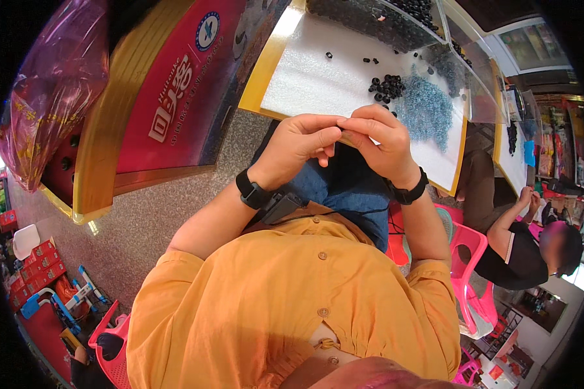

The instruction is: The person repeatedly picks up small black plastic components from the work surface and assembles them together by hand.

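- Yellow buttoned shirt, worn by the person at work, fills the space nearest.
- Far left, a purple plastic bag bulges beside a red panel edged in yellow; neither is touched.
- Left hand pinches with thumb and forefinger, its fingertips meeting those of the other hand.
- Between the tips seems to sit a small dark piece, held by the near edge of the white tabletop; from where I stand, I can't tell whether it is threaded.
- Right hand pinches at the same spot.
- Beyond it, black beads lie heaped, a few scattered apart; a clear bin behind holds more dark ones.
- Blue beads spread loosely to their right.
- Farthest right, a co-worker sits by another white table.
- Progress looks early or midway, I'd judge: one piece seems in hand, plenty of beads remain loose, and nothing finished is visible.
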The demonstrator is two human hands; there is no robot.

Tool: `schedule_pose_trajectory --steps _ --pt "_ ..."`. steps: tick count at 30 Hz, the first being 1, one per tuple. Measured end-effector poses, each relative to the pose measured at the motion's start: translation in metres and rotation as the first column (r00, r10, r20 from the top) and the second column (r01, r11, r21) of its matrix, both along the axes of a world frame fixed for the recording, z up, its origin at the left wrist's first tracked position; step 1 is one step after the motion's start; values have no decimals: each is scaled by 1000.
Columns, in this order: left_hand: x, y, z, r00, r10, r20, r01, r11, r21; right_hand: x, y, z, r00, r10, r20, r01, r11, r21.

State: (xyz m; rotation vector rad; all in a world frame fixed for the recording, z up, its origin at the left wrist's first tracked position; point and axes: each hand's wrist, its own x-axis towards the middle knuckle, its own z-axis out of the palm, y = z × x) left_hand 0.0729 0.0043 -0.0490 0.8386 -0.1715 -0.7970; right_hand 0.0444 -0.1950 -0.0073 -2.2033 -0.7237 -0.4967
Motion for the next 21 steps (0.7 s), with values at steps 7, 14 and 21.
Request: schedule_pose_trajectory --steps 7,14,21 --pt "12 1 -8 991 45 128 -68 982 177 49 -10 1 947 -12 -321 15 1000 8" --pt "13 -1 -13 992 44 119 -61 988 145 143 -14 -45 937 -349 -6 315 853 -416" --pt "14 2 -9 992 60 114 -78 984 162 114 -14 -28 947 -296 -129 225 891 -394"
